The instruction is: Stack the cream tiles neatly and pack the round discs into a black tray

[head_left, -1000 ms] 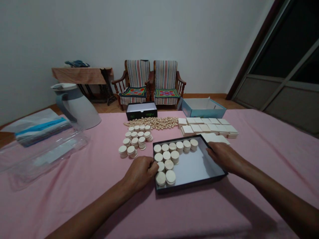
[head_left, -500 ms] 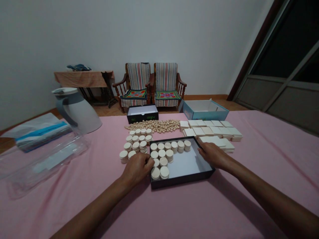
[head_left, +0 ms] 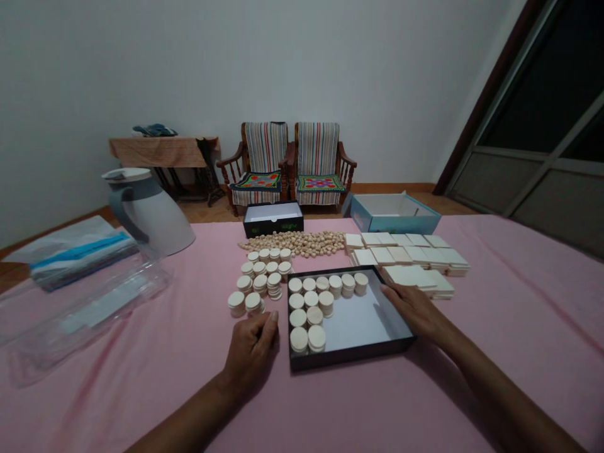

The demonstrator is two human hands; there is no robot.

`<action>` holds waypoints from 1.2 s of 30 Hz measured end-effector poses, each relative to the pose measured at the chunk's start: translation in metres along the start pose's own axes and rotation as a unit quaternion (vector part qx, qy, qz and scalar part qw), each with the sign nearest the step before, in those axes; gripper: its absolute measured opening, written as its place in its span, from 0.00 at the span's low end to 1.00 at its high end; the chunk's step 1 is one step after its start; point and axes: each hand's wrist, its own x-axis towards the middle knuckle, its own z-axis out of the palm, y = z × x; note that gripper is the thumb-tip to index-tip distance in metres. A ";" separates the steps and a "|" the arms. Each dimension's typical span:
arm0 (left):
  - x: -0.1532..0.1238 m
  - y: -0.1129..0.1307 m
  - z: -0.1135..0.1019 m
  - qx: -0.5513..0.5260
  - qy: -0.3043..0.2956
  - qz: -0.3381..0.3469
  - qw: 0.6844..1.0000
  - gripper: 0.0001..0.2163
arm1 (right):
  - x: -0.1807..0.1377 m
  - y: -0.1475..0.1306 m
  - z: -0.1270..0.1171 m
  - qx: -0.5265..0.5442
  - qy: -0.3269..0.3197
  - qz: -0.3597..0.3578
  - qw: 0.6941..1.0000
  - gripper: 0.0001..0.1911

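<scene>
A shallow black box tray [head_left: 352,357] with a white inside lies before me on the pink cloth. Stacks of pale round wooden discs [head_left: 316,336] fill its left side and back row. My right hand [head_left: 415,308] grips the tray's right rim, its fingertips partly hidden. Left of the tray, my left hand [head_left: 252,346] is curled into a loose fist, apart from the tray, with nothing visible in it. Beyond that fist, more disc stacks [head_left: 259,284] stand in rows on the cloth.
Small wooden beads [head_left: 302,242] lie in a heap behind the discs. Square wooden tiles [head_left: 410,277] are stacked at right. A black box [head_left: 274,223] and blue box [head_left: 396,221] stand at the back. A jug [head_left: 160,217], clear plastic packaging [head_left: 104,308] and blue-white packet [head_left: 85,255] occupy the left.
My left hand has let go of the tray's left rim and drawn back toward me and left. My right hand stays at the right rim, its fingers shifted slightly. The view has tilted a little.
</scene>
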 end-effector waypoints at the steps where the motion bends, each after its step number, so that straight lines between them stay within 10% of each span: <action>1: 0.000 -0.003 0.001 -0.014 0.003 -0.008 1.000 0.20 | -0.002 0.003 0.002 0.039 0.011 -0.004 0.999 0.26; 13: 0.007 -0.001 -0.012 -0.199 0.111 -0.143 0.963 0.18 | -0.015 0.002 0.001 0.332 0.195 0.112 0.916 0.25; 21: 0.038 -0.004 -0.056 -0.034 0.203 -0.065 0.976 0.09 | -0.014 0.010 0.013 0.303 0.211 0.101 0.924 0.24; 30: 0.050 -0.032 -0.104 0.226 -0.024 -0.085 0.970 0.18 | -0.012 0.024 0.017 0.146 0.209 0.058 0.965 0.20; 36: 0.049 -0.038 -0.091 0.291 -0.125 -0.123 0.940 0.18 | -0.013 0.023 0.016 0.148 0.193 0.042 0.969 0.19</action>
